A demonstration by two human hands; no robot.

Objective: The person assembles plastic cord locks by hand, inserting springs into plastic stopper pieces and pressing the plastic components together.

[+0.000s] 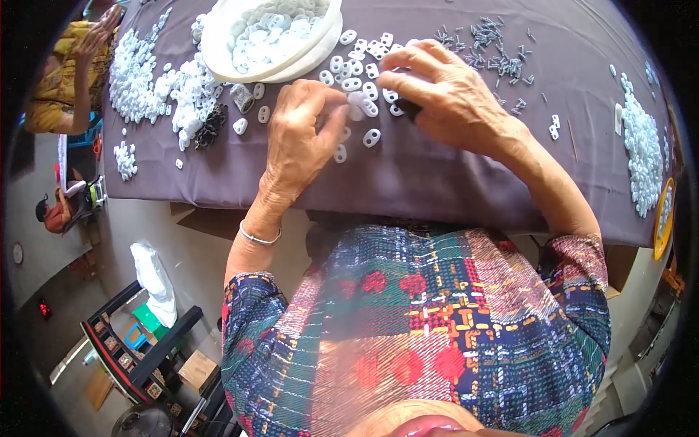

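Small white oval plastic pieces with two holes [370, 138] lie loosely about both hands on the dark tablecloth. My left hand [300, 135] is bent in a pinch at the near left of this group. At its thumb and fingertips is a motion-blurred white plastic piece [355, 111]. To the right, my right hand [459, 102] curls over the pieces with its fingers round a black object [409, 109]. Most of that object is hidden, so its kind does not show. A large cream bowl [331, 40] of whitish flat pieces stands beyond my left hand.
Small grey metal pins [502, 54] lie scattered at the far right. Heaps of white pieces lie at the left [131, 80] and right edge [641, 153]. A small jar [242, 97] and black bits [211, 127] sit left of my hand. Another person's hands [98, 36] show at the far left.
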